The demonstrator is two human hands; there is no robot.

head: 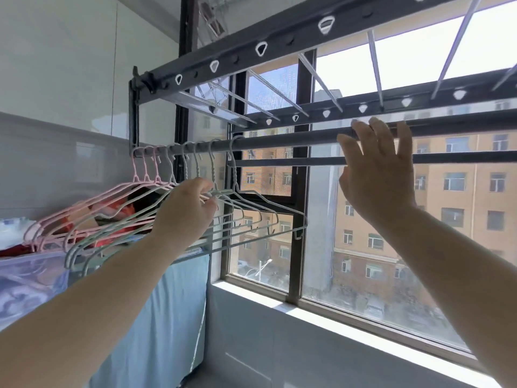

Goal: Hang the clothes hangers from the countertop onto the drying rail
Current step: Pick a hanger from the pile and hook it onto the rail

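Several wire hangers, pink ones [84, 204] at the left and pale green ones [251, 208] to their right, hang by their hooks on the grey round drying rail [279, 142]. My left hand [186, 210] reaches up into the bunch and its fingers curl round the necks of the green hangers just under the hooks. Further right along the rail is my right hand [377, 169], with its fingers spread and straight and the fingertips resting on the rail.
A dark rack frame [279, 40] with white hanging holes and thin cross rods runs above the rail. A second lower bar [279, 163] sits behind. Behind is a large window [363, 247] above a white sill. A blue fabric-covered storage unit [167, 303] holding clothes stands at lower left.
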